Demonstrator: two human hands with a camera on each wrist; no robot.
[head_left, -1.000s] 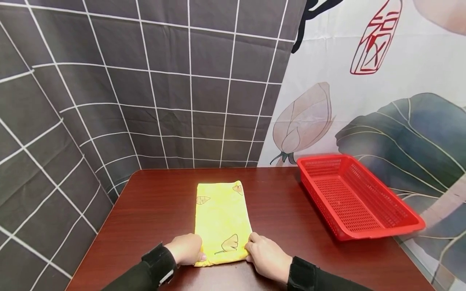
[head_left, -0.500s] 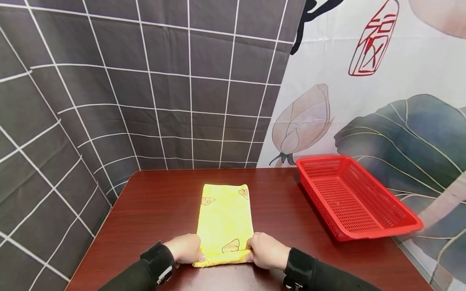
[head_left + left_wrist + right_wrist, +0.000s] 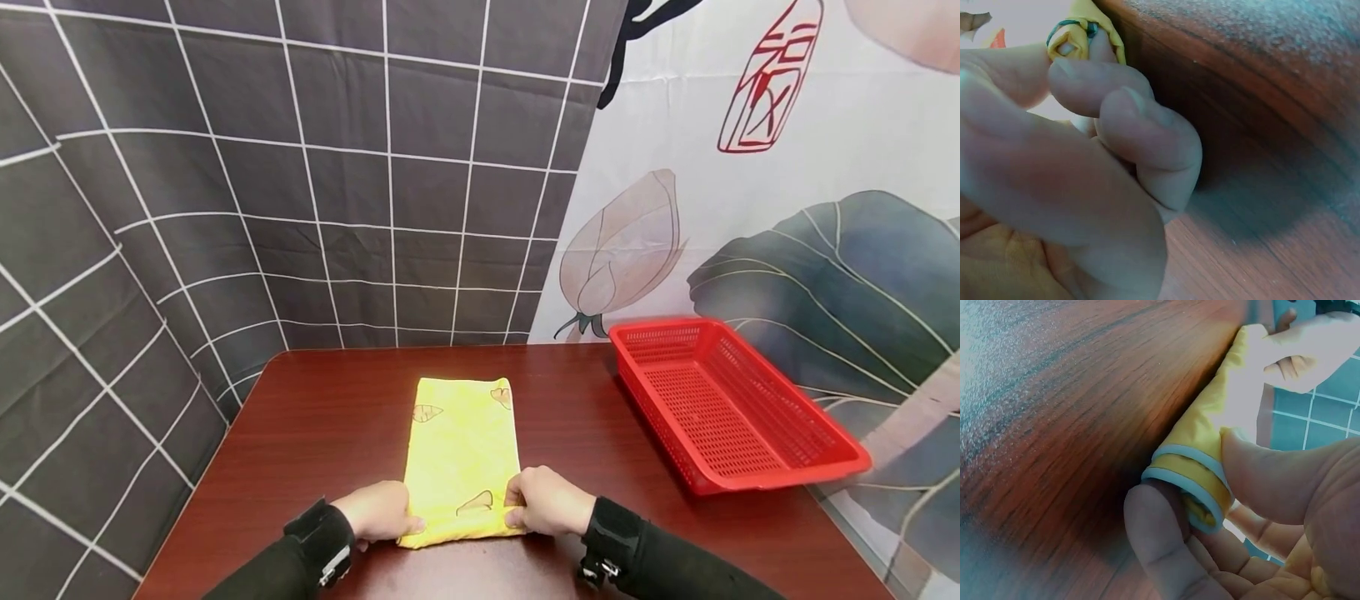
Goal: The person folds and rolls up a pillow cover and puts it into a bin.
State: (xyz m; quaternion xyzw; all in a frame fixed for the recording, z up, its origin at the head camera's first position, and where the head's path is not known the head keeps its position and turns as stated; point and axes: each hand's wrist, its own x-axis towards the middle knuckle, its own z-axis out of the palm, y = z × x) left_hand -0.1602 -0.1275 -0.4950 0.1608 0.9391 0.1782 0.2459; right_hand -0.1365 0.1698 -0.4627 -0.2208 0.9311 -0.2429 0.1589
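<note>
Folded yellow cloth (image 3: 462,454) lay flat on the dark wood tabletop (image 3: 315,433), long side running away from the person, leaf prints showing. Left hand (image 3: 381,512) pinched the near left corner, grip closed on the fabric; the left wrist view showed fingers curled round the hem. Right hand (image 3: 549,502) pinched the near right corner, thumb and fingers closed on the stacked blue-trimmed edges. Red mesh basket (image 3: 787,433) sat well apart at the right edge of the tabletop.

Hidden or cut: cloth (image 3: 461,454) near corners under my hands, at 6 o'clock; basket (image 3: 731,408) contents unreadable; my forearms cropped by the bottom edge.
</note>
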